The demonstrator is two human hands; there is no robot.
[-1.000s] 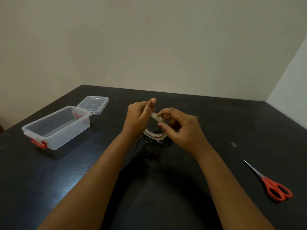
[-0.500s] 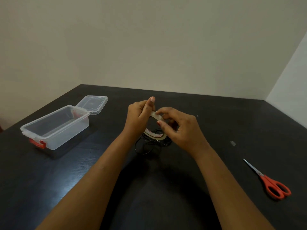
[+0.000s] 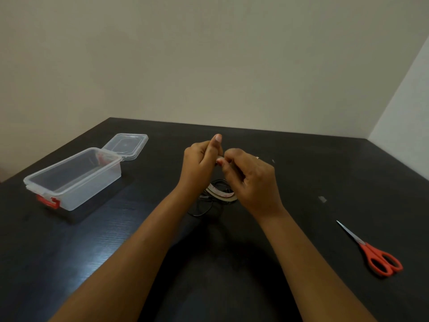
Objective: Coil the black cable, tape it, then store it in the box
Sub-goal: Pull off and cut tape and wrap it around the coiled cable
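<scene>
**Clear plastic on dark grain**

The worktop (image 3: 92, 252) is dark and wood-grained, with a faint sheen. The box (image 3: 92, 184) and lid (image 3: 126, 145) are clear, smooth plastic, and the latch (image 3: 47, 202) is red plastic. The scissors (image 3: 369, 249) have bright metal blades and glossy orange-red plastic handles. The wall (image 3: 209, 54) is matt.

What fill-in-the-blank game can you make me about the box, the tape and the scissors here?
1. The clear plastic box is not shut: its lid is ____.
2. The scissors lie on the person's ____ side.
3. The left hand and right hand hold the tape roll; the black cable beneath is not yet in the ____.
Missing words: open, right, box.
</scene>
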